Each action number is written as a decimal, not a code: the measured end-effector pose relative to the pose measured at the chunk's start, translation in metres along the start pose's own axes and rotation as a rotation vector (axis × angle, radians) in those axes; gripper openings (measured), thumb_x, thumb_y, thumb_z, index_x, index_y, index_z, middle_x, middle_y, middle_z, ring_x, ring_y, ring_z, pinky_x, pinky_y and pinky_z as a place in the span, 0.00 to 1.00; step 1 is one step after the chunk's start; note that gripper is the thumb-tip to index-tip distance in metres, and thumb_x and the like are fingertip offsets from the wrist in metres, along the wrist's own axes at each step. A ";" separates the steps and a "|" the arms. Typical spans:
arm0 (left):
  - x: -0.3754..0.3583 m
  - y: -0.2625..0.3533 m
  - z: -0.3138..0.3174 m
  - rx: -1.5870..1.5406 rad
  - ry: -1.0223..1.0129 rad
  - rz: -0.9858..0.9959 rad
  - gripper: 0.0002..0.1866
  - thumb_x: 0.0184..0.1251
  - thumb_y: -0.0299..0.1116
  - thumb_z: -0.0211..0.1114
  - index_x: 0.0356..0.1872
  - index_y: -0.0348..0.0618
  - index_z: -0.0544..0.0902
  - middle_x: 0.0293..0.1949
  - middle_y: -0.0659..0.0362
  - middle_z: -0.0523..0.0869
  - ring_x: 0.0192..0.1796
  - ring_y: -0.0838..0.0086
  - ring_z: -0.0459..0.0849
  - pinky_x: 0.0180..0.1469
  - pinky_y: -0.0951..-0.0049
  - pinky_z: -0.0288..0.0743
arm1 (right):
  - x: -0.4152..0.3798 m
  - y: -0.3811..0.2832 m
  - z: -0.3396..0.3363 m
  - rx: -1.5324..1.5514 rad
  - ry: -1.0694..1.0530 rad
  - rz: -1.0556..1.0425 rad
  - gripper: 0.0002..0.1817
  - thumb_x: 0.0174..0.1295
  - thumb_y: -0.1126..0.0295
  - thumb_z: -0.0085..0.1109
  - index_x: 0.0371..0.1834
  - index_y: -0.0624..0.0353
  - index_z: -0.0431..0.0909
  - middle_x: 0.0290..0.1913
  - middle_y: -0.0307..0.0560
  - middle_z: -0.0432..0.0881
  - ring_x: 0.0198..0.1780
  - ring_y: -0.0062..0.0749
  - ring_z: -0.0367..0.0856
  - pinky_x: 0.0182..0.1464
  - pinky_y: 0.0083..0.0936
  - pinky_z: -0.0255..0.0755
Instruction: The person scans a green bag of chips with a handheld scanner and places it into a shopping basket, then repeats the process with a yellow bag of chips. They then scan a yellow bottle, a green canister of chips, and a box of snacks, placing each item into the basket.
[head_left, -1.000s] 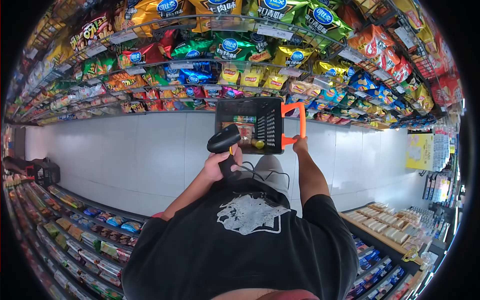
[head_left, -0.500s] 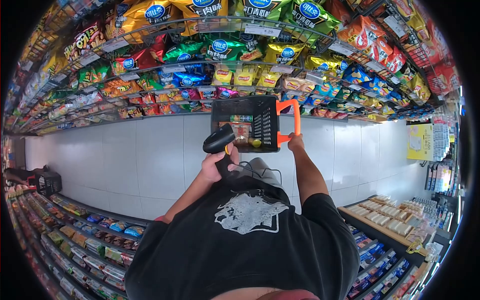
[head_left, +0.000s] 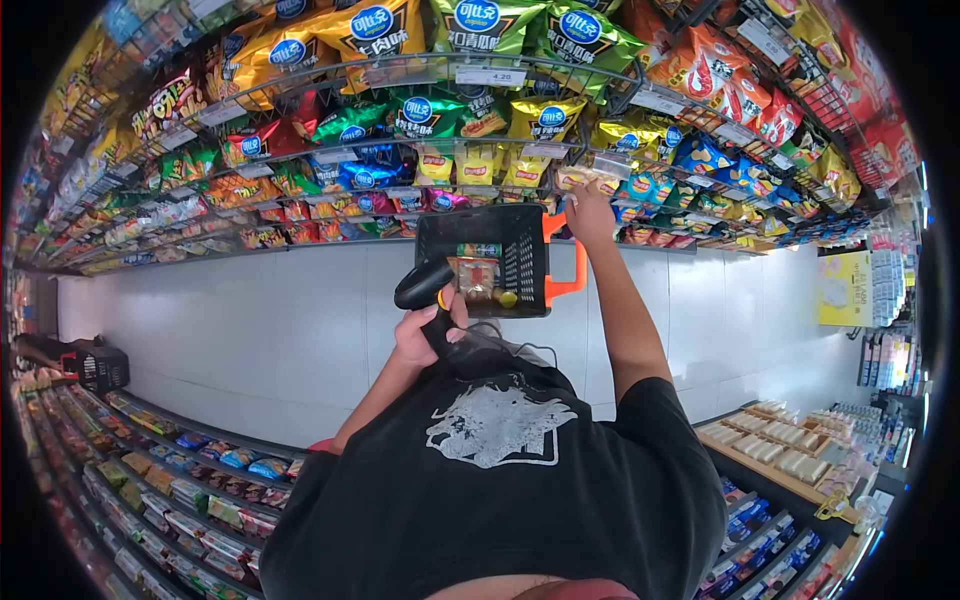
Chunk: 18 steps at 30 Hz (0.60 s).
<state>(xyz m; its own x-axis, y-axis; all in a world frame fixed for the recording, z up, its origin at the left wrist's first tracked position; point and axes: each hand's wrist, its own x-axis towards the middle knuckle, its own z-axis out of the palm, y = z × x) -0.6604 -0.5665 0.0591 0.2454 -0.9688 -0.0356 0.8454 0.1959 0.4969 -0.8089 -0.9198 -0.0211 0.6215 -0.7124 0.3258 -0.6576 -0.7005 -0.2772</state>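
Note:
My left hand (head_left: 425, 335) is wrapped round the handle of a black barcode scanner (head_left: 424, 284) with a yellow trigger; a cable trails from it. My right hand (head_left: 592, 208) reaches up to the snack shelf, its fingers outstretched against a pale snack bag (head_left: 606, 168); whether they grip it is hard to see. Below and left of that hand stands a black shopping basket (head_left: 450, 226) with an orange handle (head_left: 581, 262). Inside the basket lie a clear packet (head_left: 476, 276), a green item (head_left: 480, 250) and a round yellow-green item (head_left: 508, 299).
Shelves of chip bags (head_left: 375, 45) curve across the far side. Low shelves of packets (head_left: 230, 470) are at lower left. At right stand a display of pale packs (head_left: 775, 445) and a yellow box (head_left: 846, 288). Another basket (head_left: 102, 368) is beside a person at far left.
My right hand has let go of the basket's orange handle and moved up to the bag on the shelf. The scanner stays in my left hand; the view has shifted slightly.

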 end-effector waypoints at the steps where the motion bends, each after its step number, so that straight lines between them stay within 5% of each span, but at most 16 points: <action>1: 0.004 -0.002 0.004 0.008 0.006 0.003 0.17 0.63 0.42 0.62 0.43 0.43 0.69 0.32 0.50 0.78 0.28 0.73 0.74 0.31 0.76 0.70 | 0.016 -0.007 -0.009 0.062 0.058 -0.081 0.12 0.59 0.70 0.64 0.47 0.55 0.81 0.49 0.51 0.82 0.51 0.51 0.82 0.54 0.46 0.77; 5: 0.015 -0.016 0.019 0.045 -0.003 -0.010 0.17 0.61 0.41 0.64 0.43 0.42 0.71 0.32 0.48 0.80 0.27 0.73 0.76 0.32 0.74 0.71 | 0.069 -0.024 -0.024 0.129 0.305 -0.282 0.20 0.59 0.69 0.66 0.55 0.55 0.79 0.62 0.55 0.76 0.58 0.56 0.77 0.58 0.44 0.75; 11: 0.028 -0.041 0.040 0.086 0.037 -0.014 0.18 0.62 0.42 0.64 0.44 0.43 0.70 0.32 0.49 0.79 0.27 0.73 0.74 0.31 0.75 0.70 | 0.107 -0.014 -0.007 0.095 0.076 -0.108 0.40 0.60 0.63 0.69 0.76 0.52 0.61 0.77 0.60 0.59 0.59 0.62 0.78 0.55 0.46 0.79; 18: 0.031 -0.066 0.057 0.116 0.106 0.000 0.17 0.62 0.42 0.64 0.43 0.44 0.70 0.32 0.49 0.79 0.27 0.74 0.75 0.32 0.75 0.70 | 0.124 0.000 -0.010 0.101 -0.017 -0.164 0.44 0.59 0.63 0.69 0.79 0.46 0.57 0.76 0.53 0.61 0.60 0.55 0.79 0.53 0.44 0.82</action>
<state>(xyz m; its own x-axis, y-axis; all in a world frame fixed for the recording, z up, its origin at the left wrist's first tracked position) -0.7359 -0.6181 0.0747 0.2998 -0.9460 -0.1237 0.7864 0.1716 0.5935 -0.7362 -1.0077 0.0280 0.7244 -0.5887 0.3587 -0.5016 -0.8070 -0.3116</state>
